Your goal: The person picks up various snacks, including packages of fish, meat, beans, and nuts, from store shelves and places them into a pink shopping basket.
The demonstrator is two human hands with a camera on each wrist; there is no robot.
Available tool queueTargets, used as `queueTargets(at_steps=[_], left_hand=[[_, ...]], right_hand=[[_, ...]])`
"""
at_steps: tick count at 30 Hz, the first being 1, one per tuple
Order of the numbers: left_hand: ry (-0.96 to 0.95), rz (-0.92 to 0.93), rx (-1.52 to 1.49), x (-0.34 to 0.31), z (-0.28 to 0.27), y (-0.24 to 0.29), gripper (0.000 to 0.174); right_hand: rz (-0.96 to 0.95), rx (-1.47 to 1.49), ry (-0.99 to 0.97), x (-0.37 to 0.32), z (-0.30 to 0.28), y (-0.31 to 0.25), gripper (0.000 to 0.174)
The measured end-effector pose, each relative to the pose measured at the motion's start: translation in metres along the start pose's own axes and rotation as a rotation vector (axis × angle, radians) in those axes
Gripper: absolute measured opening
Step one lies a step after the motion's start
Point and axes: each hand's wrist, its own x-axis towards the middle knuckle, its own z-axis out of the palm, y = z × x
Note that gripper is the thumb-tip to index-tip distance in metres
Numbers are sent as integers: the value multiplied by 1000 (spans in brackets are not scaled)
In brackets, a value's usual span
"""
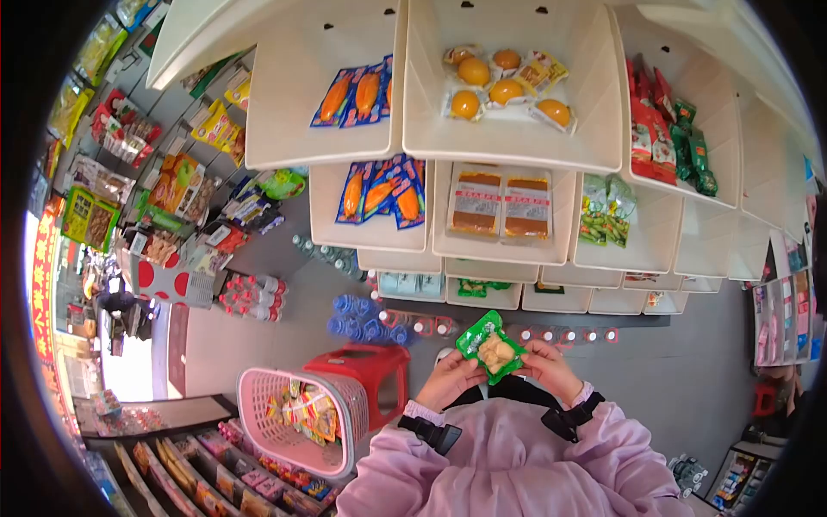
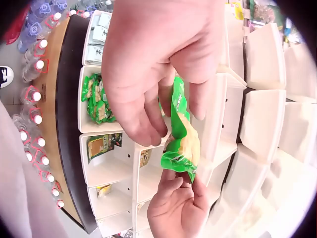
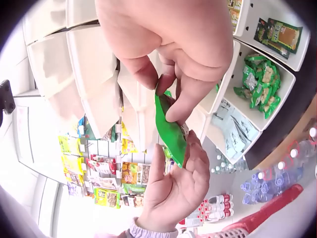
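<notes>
Both hands hold a small green snack packet with a see-through window in front of the chest, pale tan pieces showing through it. My left hand grips the packet's left side, thumb and fingers on either side of it in the left wrist view. At the opposite edge, my right hand pinches the packet between thumb and fingers. Similar green packets lie heaped in a white bin in the right wrist view.
Tiers of white bins with packaged eggs and other snacks rise ahead. A pink basket holding snack bags stands lower left, beside a red stool. Blue-capped bottles stand on the floor, and hanging snack bags line the left wall.
</notes>
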Motion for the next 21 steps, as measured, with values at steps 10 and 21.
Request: queueTargets(at_steps=[10,21], left_hand=[[274,216,-61,-59,-1,-49,32],[249,273,-1,-125,-66,3,31]], right_hand=[[233,-191,-165,-9,15,46,9],[92,-473,-151,25,105,109,27]])
